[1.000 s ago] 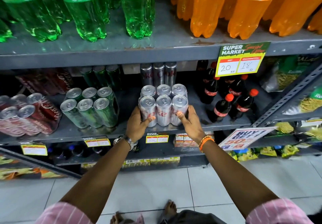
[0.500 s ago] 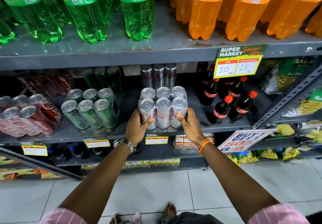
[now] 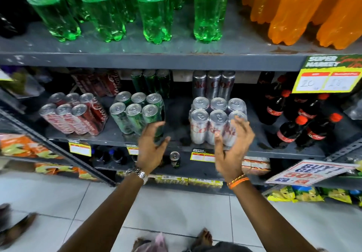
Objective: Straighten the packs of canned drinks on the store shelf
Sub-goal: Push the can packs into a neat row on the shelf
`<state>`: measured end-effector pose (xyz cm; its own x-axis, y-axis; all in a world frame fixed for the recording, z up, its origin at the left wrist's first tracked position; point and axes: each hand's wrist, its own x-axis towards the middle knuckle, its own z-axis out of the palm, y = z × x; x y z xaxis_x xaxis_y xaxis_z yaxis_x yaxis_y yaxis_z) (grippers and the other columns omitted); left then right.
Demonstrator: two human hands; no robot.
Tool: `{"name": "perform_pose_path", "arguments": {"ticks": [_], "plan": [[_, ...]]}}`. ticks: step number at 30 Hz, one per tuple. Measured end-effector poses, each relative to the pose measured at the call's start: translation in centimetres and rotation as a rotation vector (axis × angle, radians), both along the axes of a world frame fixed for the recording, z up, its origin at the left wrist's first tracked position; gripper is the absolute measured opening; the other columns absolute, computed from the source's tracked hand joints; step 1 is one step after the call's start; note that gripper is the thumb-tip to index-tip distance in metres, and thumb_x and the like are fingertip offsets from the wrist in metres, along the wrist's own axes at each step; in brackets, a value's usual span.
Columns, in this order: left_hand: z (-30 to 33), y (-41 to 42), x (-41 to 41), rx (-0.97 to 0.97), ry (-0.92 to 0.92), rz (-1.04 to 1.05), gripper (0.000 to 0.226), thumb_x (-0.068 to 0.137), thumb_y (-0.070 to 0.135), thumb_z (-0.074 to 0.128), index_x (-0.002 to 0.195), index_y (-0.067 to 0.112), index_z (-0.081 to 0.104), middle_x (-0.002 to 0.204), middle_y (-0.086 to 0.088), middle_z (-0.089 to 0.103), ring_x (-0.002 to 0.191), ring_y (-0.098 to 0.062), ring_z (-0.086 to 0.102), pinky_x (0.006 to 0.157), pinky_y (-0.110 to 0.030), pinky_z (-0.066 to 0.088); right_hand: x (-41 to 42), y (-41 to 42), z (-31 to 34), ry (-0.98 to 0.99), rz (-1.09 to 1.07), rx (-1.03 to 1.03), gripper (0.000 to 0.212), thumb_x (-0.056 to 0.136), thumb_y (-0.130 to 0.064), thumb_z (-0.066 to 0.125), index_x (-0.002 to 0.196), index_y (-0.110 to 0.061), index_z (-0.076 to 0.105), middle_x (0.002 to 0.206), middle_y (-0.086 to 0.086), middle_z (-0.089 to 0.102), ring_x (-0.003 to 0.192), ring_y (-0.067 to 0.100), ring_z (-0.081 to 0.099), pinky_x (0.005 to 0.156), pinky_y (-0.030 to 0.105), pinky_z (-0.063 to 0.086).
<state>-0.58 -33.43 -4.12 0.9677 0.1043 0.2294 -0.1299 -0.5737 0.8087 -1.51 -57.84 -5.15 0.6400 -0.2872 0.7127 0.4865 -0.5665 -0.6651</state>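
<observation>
On the middle shelf (image 3: 176,144) the red Coca-Cola can pack (image 3: 74,114) sits skewed at the left. Beside it, the green can pack (image 3: 137,114) likely needs squaring next: press both sides evenly, keeping its front parallel to the shelf lip. The left hand (image 3: 151,148) hovers spread, empty, before its right corner. The right hand (image 3: 232,146), also spread, fronts the silver Coke can pack (image 3: 215,122); contact is unclear.

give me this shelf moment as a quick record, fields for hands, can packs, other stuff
left hand: open, in front of green pack, contact unclear
right hand: open, by silver pack, not gripping
silver pack: upright, mid shelf
green pack: tilted
red pack: tilted, far left
cola bottles: right of silver pack
loose can: shelf below
</observation>
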Motion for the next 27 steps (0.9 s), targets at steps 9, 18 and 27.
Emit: {"name": "perform_pose_path", "arguments": {"ticks": [9, 18, 27], "plan": [[0.9, 13.2, 2.3, -0.079, 0.197, 0.256, 0.063, 0.08, 0.019, 0.07, 0.133, -0.005, 0.047, 0.137, -0.026, 0.049, 0.129, -0.041, 0.049, 0.109, -0.054, 0.043, 3.1, 15.5, -0.7, 0.501, 0.407, 0.071, 0.051, 0.091, -0.028, 0.068, 0.135, -0.015, 0.048, 0.132, -0.004, 0.048, 0.128, 0.018, 0.05, 0.113, 0.04, 0.043], [-0.6, 16.4, 6.8, -0.177, 0.319, -0.009, 0.077, 0.083, 0.017, 0.077, 0.148, 0.006, 0.037, 0.148, -0.015, 0.052, 0.136, -0.033, 0.051, 0.112, -0.052, 0.042, 8.4, 20.0, -1.1, 0.723, 0.322, 0.247, 0.05, 0.078, -0.03, 0.083, 0.114, -0.021, 0.049, 0.113, -0.004, 0.059, 0.103, 0.009, 0.058, 0.081, 0.009, 0.046], [-1.8, 16.5, 5.8, -0.082, 0.205, -0.016, 0.059, 0.078, 0.025, 0.081, 0.127, 0.009, 0.052, 0.126, -0.011, 0.067, 0.115, -0.027, 0.065, 0.098, -0.048, 0.054, 7.8, 19.3, -1.7, 0.765, 0.285, 0.298, 0.053, 0.08, -0.02, 0.081, 0.123, -0.011, 0.052, 0.115, -0.002, 0.066, 0.098, -0.002, 0.064, 0.082, 0.01, 0.05]]}}
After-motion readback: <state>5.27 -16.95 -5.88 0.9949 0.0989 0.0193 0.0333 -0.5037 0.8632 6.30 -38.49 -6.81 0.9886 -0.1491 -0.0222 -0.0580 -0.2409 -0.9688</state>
